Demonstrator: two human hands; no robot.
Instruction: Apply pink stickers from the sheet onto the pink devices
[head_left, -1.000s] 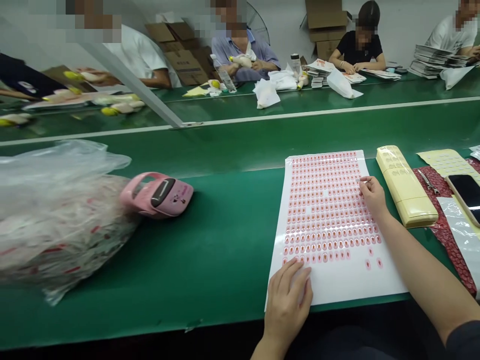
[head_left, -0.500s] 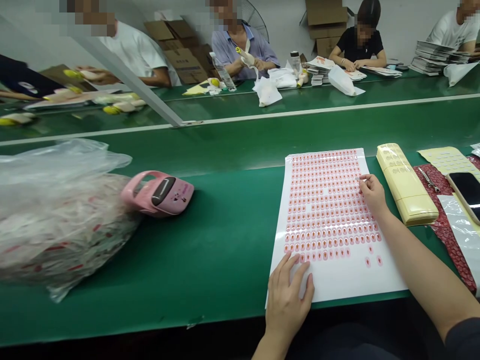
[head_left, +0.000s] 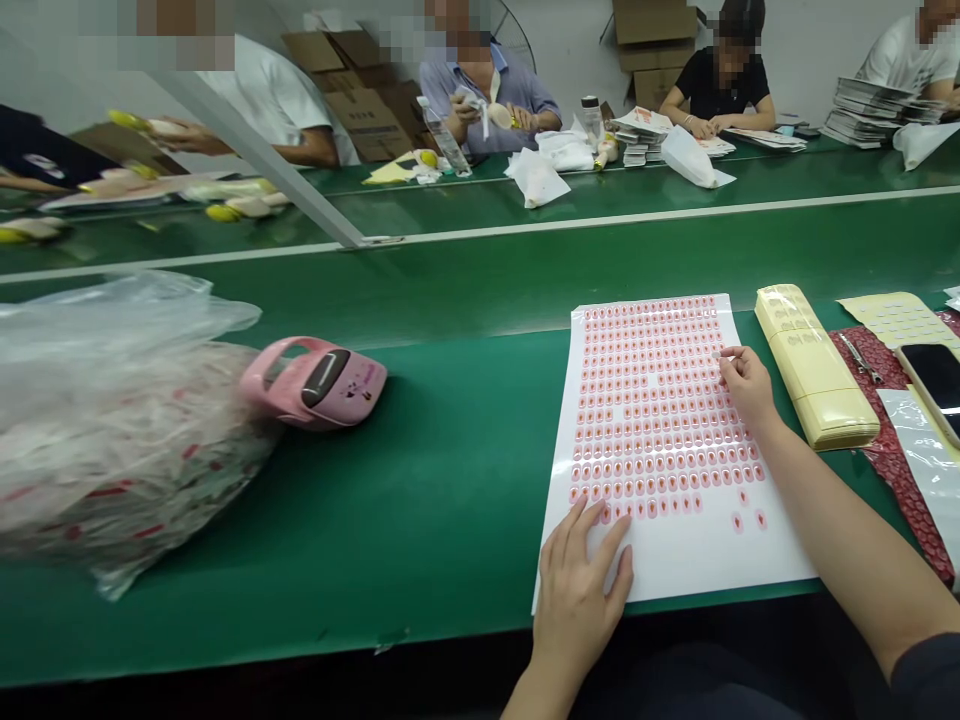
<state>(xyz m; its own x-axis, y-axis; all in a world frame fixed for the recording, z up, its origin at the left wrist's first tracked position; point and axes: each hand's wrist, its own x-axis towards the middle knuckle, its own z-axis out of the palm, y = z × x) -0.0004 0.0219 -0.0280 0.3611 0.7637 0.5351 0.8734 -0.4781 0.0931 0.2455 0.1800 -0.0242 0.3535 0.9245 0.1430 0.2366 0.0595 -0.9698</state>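
1. On green bench, white sheet of pink stickers lies straight ahead of me, long axis running away from me.
2. L hand open, fingers spread on sheet's near edge, gripping nothing.
3. R hand curled at sheet's R side, fingertips pinched on sticker rows; can't tell if holding anything.
4. L hand nearer me; cream plastic tray just beside R hand.

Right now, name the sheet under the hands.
The white sheet of pink stickers, under left hand and right hand; the yellow one far right is untouched.
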